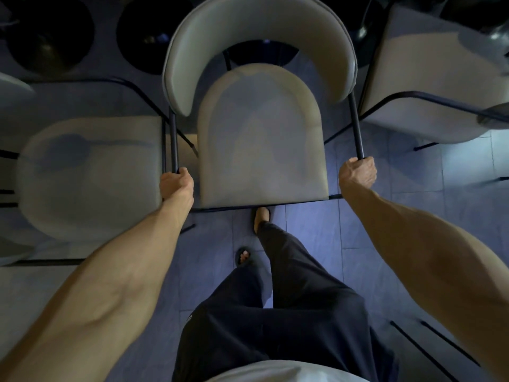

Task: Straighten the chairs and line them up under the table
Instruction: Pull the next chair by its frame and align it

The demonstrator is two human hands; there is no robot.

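Observation:
A grey padded chair (260, 139) with a curved backrest and thin black metal frame stands straight ahead of me, its backrest on the far side. My left hand (176, 183) is closed around the front end of its left black rail. My right hand (358, 173) grips the front end of its right rail. A second grey chair (88, 180) stands close on the left, its frame almost touching. A third grey chair (429, 78) stands at the upper right. No tabletop is clearly visible; dark round shapes (49, 34) lie beyond the chairs.
The floor is blue-grey tile (316, 230). My legs in dark trousers and sandalled feet (263, 216) are right behind the middle chair's front edge. Thin black frame legs (429, 346) of another piece of furniture show at the lower right.

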